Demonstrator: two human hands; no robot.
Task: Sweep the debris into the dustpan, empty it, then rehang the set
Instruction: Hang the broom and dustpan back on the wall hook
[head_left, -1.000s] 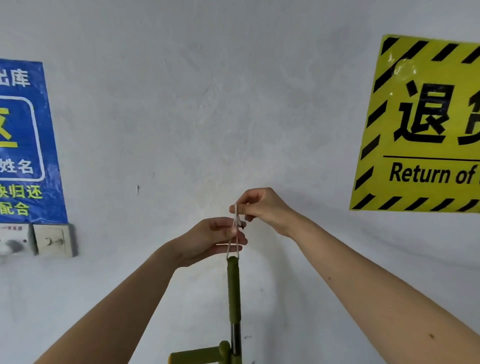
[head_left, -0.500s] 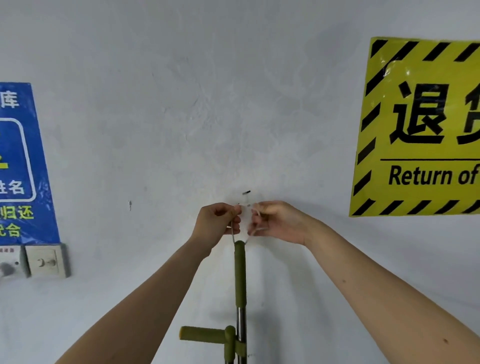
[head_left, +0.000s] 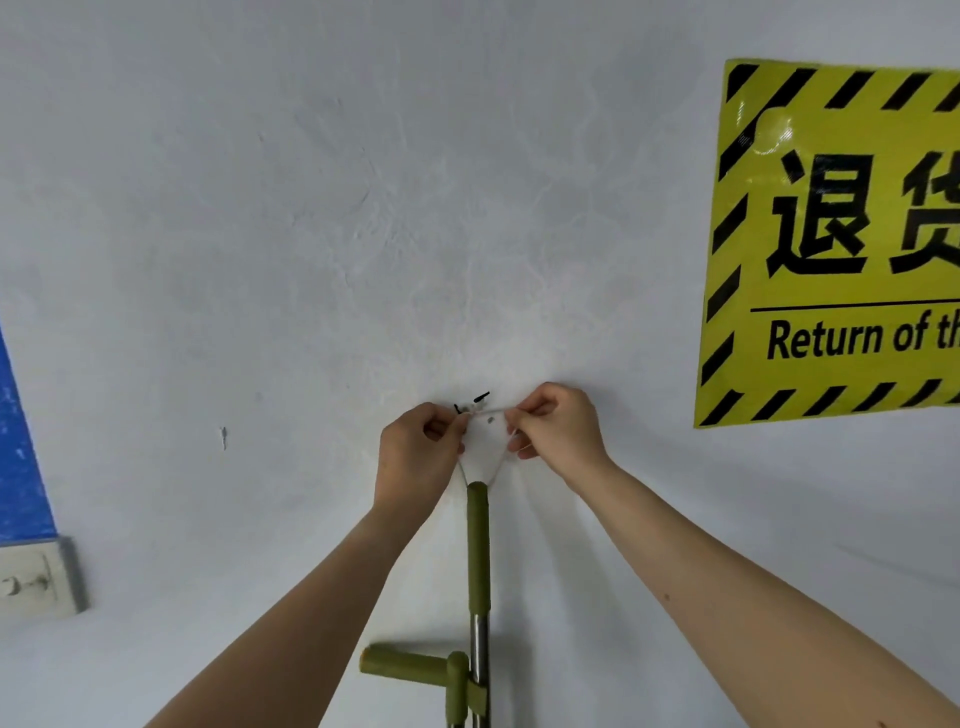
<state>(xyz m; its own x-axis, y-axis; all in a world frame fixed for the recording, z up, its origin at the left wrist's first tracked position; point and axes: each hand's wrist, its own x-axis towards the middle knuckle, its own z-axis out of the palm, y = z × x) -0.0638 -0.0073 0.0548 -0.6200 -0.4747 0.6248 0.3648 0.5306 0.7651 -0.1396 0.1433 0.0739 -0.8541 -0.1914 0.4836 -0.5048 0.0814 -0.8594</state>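
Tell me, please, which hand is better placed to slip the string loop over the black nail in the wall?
Probably the left hand: its pinch on the loop sits just below the nail, while the right hand holds the other end, farther off.

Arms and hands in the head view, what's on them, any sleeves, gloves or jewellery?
Both forearms are bare as far as the frame shows, with no sleeves in view. The left hand and right hand wear no gloves, and no rings, watch or bracelet are visible.

White plastered wall (head_left: 363, 234) carries all items. Fixed flat on it: yellow hazard-striped sign (head_left: 836, 244) at right, blue poster (head_left: 21, 447) at left edge, white switch plate (head_left: 36, 582) directly below the poster.
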